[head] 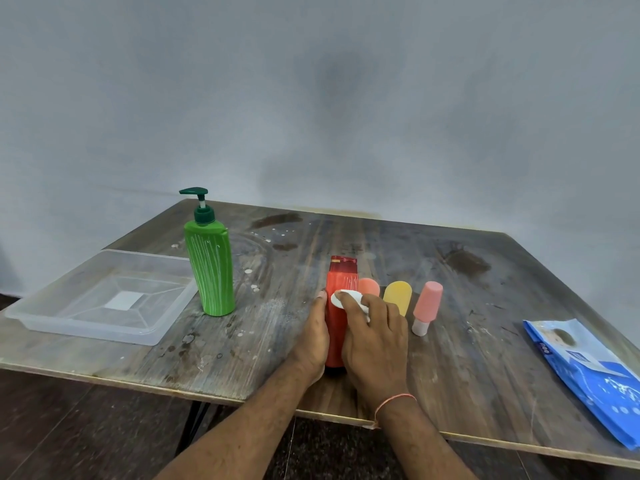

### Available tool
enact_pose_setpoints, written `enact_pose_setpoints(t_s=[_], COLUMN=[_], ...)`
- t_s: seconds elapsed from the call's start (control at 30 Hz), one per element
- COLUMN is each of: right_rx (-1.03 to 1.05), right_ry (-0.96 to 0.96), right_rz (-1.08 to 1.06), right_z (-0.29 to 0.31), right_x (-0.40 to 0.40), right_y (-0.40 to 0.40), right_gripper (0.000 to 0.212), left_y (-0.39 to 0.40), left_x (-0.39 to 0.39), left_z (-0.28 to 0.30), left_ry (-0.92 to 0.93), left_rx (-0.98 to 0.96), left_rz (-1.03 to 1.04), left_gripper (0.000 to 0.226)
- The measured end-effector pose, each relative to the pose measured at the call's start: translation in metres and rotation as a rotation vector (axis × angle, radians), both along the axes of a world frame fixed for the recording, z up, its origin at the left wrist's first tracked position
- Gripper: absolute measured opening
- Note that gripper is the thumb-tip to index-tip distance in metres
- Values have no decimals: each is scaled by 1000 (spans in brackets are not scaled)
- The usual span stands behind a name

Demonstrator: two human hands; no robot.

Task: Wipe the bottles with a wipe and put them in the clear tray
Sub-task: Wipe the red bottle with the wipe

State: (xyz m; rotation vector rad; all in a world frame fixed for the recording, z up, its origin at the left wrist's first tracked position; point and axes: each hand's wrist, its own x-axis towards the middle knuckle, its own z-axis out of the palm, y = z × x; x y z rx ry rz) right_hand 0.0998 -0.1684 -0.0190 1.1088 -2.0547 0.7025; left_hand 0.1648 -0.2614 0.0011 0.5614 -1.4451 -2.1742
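Red bottle (337, 327): upright near the front edge of the wooden table (485, 306), long axis vertical, flip cap on top, clamped between both hands.
Left hand (313, 336): wrapped round the bottle's left flank, thumb tip up by the shoulder, steadying it.
Right hand (375, 336): fingers curled over a balled white wipe (346, 299), pressing it to the bottle's upper front; wiping looks mid-stroke.
Clear tray (52, 315): out at 9 o'clock from the bottle, well apart, nothing in it; the left hand is the nearer one for the carry.
In the way: the green pump bottle (210, 268) stands at 10 o'clock, just beside the tray's right rim, so the red one would likely pass in front of it.
Waiting at 1 to 2 o'clock: an orange bottle (369, 286) half hidden, a yellow bottle (398, 296), a pink bottle (427, 306) standing cap-down, probably.
Wipes pack (588, 379): blue, flat at 3 o'clock by the table's right edge.
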Motion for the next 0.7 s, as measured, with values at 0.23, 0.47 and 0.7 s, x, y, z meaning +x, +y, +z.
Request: enact_pose_setpoints(t_s=[0.23,0.47,0.7], right_rx=[34,27,47], right_ry=[20,31,89], right_rz=[23,-11,-21], right_z=[2,3,9], right_x=[2,4,0], right_y=[0,-4,1], right_gripper=[47,47,43], left_y=[1,0,0], left_x=[1,1,0], left_z=[0,0,-2], left_ry=[-4,-3,-5], left_rx=[-2,-4,2], left_rz=[7,5,8], left_gripper=[65,62,62])
